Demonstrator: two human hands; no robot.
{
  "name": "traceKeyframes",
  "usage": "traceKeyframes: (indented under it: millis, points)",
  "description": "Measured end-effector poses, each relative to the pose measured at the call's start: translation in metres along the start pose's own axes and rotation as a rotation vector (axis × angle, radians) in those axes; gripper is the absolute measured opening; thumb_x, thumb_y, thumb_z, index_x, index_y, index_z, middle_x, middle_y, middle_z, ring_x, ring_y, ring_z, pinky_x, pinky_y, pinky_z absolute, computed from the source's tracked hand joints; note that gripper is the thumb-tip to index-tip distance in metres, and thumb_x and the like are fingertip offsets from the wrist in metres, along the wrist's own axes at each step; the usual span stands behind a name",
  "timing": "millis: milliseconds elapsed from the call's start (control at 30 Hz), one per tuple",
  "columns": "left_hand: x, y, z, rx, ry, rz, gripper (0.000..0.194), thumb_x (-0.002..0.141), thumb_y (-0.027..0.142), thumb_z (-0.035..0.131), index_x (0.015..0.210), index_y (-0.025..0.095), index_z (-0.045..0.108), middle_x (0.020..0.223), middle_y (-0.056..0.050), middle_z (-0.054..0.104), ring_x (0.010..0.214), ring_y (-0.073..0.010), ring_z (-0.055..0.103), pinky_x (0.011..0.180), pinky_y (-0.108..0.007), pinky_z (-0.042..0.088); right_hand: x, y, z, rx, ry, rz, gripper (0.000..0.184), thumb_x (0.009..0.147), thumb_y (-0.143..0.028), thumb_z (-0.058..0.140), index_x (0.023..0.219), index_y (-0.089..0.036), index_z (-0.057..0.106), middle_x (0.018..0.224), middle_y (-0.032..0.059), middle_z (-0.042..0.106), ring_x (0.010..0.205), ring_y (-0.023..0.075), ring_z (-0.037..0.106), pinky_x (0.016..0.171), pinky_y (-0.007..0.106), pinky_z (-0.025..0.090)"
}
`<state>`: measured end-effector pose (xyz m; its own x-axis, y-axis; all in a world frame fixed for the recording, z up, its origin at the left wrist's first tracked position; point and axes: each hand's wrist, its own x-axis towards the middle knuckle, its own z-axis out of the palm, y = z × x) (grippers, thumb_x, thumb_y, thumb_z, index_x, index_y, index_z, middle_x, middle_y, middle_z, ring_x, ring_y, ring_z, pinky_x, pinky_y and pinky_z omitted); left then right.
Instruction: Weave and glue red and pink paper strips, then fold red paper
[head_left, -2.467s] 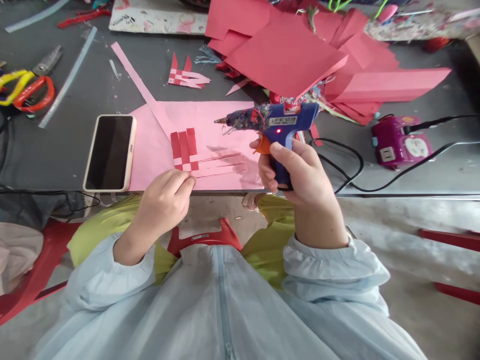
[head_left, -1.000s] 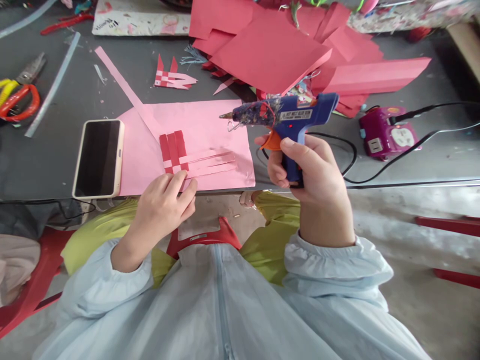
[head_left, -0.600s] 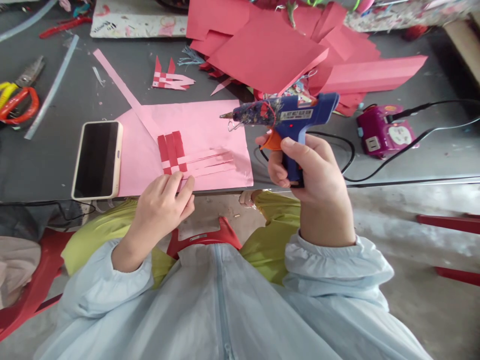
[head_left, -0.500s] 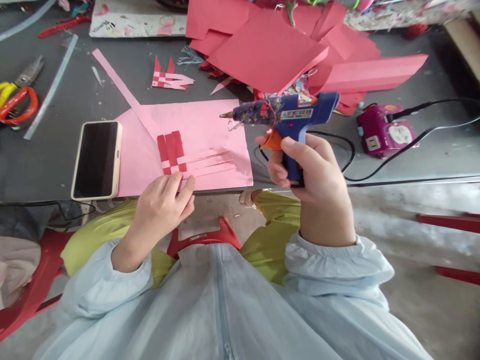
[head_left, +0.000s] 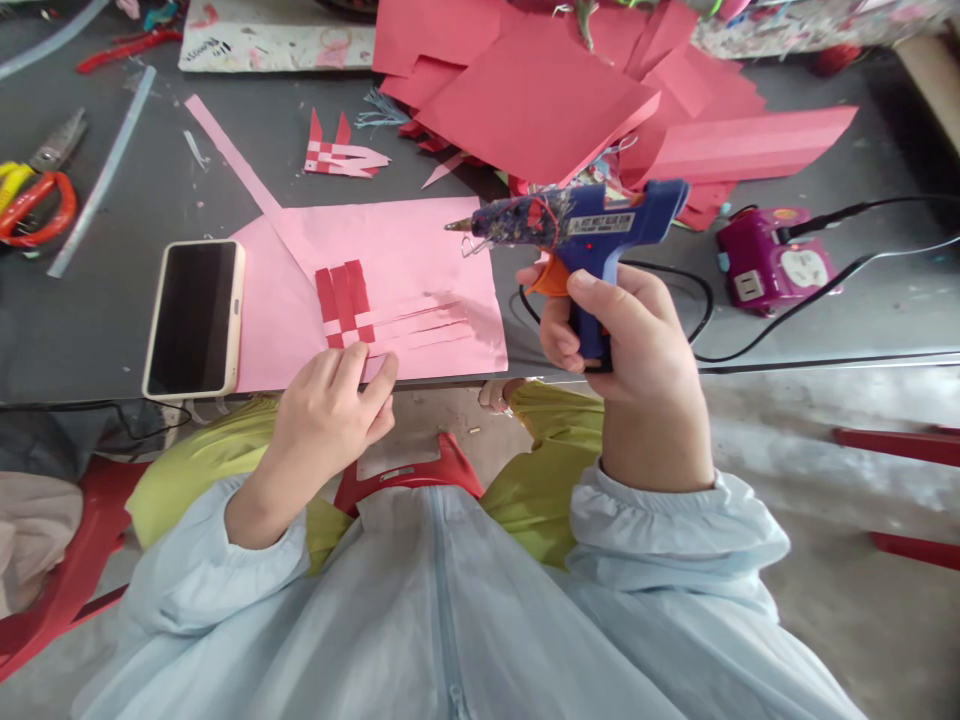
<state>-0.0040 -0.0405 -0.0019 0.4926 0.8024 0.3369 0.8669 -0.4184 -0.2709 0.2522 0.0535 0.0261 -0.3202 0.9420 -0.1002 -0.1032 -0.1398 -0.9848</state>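
Note:
My right hand (head_left: 619, 325) is wrapped round the handle of a blue hot glue gun (head_left: 592, 225) with an orange trigger, held above the table edge. Its metal nozzle points left, over the pink paper sheet (head_left: 427, 240). My left hand (head_left: 334, 400) has its fingers curled on the near edge of a small weave of red and pink paper strips (head_left: 345, 300), holding it against the sheet. The loose pink ends of the weave stretch right. What lies under my left fingertips is hidden.
A phone (head_left: 193, 320) lies left of the weave, with scissors (head_left: 37, 190) and a glue stick (head_left: 105, 170) farther left. A finished-looking woven paper fish (head_left: 343, 150) and red paper sheets (head_left: 525, 100) are behind. A purple power socket (head_left: 776, 260) with black cables sits right.
My right hand and the glue gun have shifted slightly right. My left hand has moved a little, its thumb side slightly to the right, still at the weave.

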Motion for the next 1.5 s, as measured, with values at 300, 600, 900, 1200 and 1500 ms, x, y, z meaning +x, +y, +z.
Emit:
traceKeyframes:
  millis: [300, 600, 900, 1200, 1500]
  points:
    - [0.0, -0.003, -0.003, -0.06, 0.021, 0.011, 0.029, 0.084, 0.017, 0.057, 0.111, 0.013, 0.068, 0.103, -0.015, 0.068, 0.082, -0.0244, 0.059, 0.069, -0.035, 0.053, 0.0, 0.002, -0.001, 0.037, -0.009, -0.024, 0.026, 0.091, -0.034, 0.062, 0.102, -0.011, 0.067, 0.05, -0.0063, 0.048, 0.038, 0.0062, 0.041, 0.04, 0.025, 0.023]
    - [-0.002, -0.004, -0.002, -0.122, -0.027, -0.027, 0.032, 0.086, 0.017, 0.055, 0.116, 0.011, 0.066, 0.107, -0.015, 0.068, 0.085, -0.0248, 0.059, 0.072, -0.038, 0.054, 0.0, 0.001, 0.0, 0.046, 0.003, -0.007, 0.027, 0.088, -0.037, 0.066, 0.098, -0.012, 0.069, 0.048, -0.0061, 0.049, 0.037, 0.0064, 0.039, 0.037, 0.024, 0.023]
    - [-0.005, -0.005, 0.001, -0.127, -0.051, -0.08, 0.043, 0.091, 0.023, 0.051, 0.132, 0.009, 0.056, 0.109, -0.015, 0.068, 0.089, -0.0261, 0.064, 0.074, -0.039, 0.054, 0.0, 0.002, 0.0, 0.037, 0.0, -0.03, 0.025, 0.087, -0.039, 0.067, 0.094, -0.015, 0.07, 0.048, -0.006, 0.049, 0.036, 0.0063, 0.039, 0.036, 0.023, 0.024]
    - [-0.007, -0.01, 0.002, -0.31, 0.005, -0.207, 0.043, 0.09, 0.017, 0.05, 0.133, 0.014, 0.053, 0.111, -0.012, 0.072, 0.098, -0.0261, 0.067, 0.086, -0.04, 0.055, -0.01, -0.009, -0.006, -0.092, -0.088, 0.12, 0.035, 0.086, -0.051, 0.067, 0.082, -0.017, 0.064, 0.044, -0.0048, 0.05, 0.031, 0.0071, 0.039, 0.032, 0.022, 0.021]
    - [-0.009, -0.009, 0.003, -0.367, -0.034, -0.323, 0.039, 0.09, 0.016, 0.048, 0.127, 0.017, 0.062, 0.116, -0.01, 0.072, 0.106, -0.0249, 0.068, 0.092, -0.038, 0.056, -0.012, 0.002, 0.026, -0.325, -0.289, 0.299, 0.039, 0.086, -0.052, 0.067, 0.068, -0.019, 0.056, 0.051, -0.0026, 0.056, 0.037, 0.0071, 0.05, 0.033, 0.019, 0.035]
